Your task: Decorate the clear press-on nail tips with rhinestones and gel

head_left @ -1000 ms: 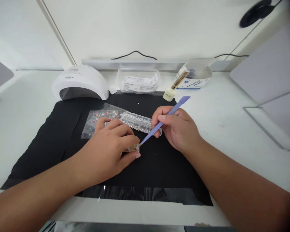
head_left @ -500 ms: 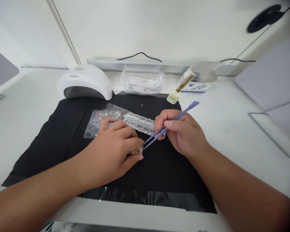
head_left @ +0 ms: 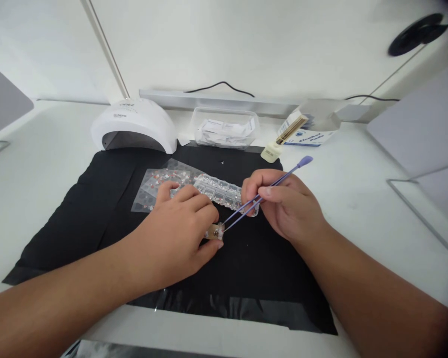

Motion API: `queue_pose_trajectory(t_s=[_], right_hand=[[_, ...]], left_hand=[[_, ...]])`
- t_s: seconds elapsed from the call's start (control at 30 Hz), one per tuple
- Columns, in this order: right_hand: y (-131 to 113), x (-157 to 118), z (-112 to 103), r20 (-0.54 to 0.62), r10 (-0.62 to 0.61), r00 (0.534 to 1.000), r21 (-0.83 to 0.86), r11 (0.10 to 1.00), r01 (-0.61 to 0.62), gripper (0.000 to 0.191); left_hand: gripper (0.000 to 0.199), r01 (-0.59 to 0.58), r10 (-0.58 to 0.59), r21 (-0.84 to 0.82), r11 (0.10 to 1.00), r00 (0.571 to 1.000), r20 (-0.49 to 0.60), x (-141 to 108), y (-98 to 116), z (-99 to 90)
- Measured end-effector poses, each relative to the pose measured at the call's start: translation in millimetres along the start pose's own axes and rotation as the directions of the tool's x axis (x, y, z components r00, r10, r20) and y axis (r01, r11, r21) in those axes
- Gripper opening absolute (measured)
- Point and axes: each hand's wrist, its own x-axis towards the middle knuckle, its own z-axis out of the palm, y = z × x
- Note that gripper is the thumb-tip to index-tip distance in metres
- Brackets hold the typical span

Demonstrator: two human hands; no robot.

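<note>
My left hand (head_left: 182, 228) rests low over the black mat, thumb and fingers closed around a small tan piece (head_left: 212, 232). Clear and shiny bits sit at the piece's right end, like a decorated nail tip; the rest is hidden by my fingers. In a pinch, my right hand (head_left: 283, 204) holds purple tweezers (head_left: 276, 183). Their two slightly parted points are at the piece's right end; whether they grip anything is too small to tell. Behind my hands lies a clear compartment case (head_left: 221, 186) of tiny gems, beside transparent sheets (head_left: 144, 198) with small coloured bits.
A black mat (head_left: 254, 278) covers the middle of the white table (head_left: 358, 199). Along the back stand a white nail lamp (head_left: 138, 117), a clear tub (head_left: 226, 141) of packets, a pale bottle with gold cap (head_left: 272, 151) and an alcohol pads box (head_left: 313, 135).
The fingers of my left hand have lifted a little from the piece, baring more of it. The tweezers remain at its right end. The whole view has shifted slightly.
</note>
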Motion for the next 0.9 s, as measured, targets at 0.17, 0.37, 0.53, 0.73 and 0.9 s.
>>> queue_pose_trajectory(t_s=[0.17,0.37,0.53,0.73,0.9], right_hand=[[0,2,1,0.011,0.004,1.000,-0.008,1.000,-0.004,0.013],[0,3,0,0.036,0.018,0.999,-0.001,1.000,-0.018,0.012],[0,3,0,0.045,0.017,0.999,0.002,1.000,-0.017,0.012],[-1,3,1,0.029,0.001,1.000,0.003,1.000,-0.001,0.011],[-2,3,0,0.024,-0.016,1.000,-0.013,1.000,0.016,0.013]], left_hand=[[0.020,0.015,-0.015,0.031,0.999,1.000,0.010,2,2,2.4],[0.019,-0.019,0.020,0.022,1.000,1.000,-0.018,3,4,9.6],[0.019,-0.009,0.009,0.020,1.000,1.000,-0.026,5,6,13.3],[0.019,0.007,-0.007,0.009,1.000,0.999,-0.044,5,8,14.1],[0.016,0.001,0.000,0.017,1.000,0.999,-0.053,4,7,15.9]])
